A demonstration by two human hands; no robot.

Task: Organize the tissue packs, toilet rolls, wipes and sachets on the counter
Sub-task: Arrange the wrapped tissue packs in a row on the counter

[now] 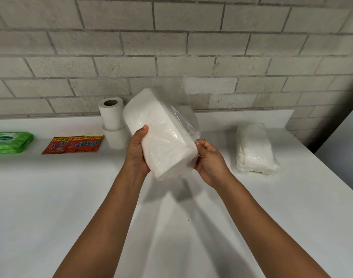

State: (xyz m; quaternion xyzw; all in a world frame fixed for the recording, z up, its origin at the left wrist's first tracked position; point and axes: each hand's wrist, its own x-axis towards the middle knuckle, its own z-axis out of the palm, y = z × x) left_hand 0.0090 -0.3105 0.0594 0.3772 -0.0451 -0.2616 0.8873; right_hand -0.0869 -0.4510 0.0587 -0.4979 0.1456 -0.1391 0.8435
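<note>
Holding tissue pack [161, 133], seemingly two-handed.

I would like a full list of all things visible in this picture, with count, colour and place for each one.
tissue pack in hands: 1, white in clear plastic, held tilted above the counter, centre
tissue pack on counter: 1, white in clear plastic, right side
toilet rolls: 2, white, stacked upright near the wall, behind the held pack
sachets: a joined strip, red and yellow, flat, left of the rolls
wipes pack: 1 seen, green, far left, cut by the frame edge
counter: 1, white
wall: grey brick, behind the counter
left hand: grip on the pack's left side
right hand: pinches the plastic wrap at the pack's right end
</note>
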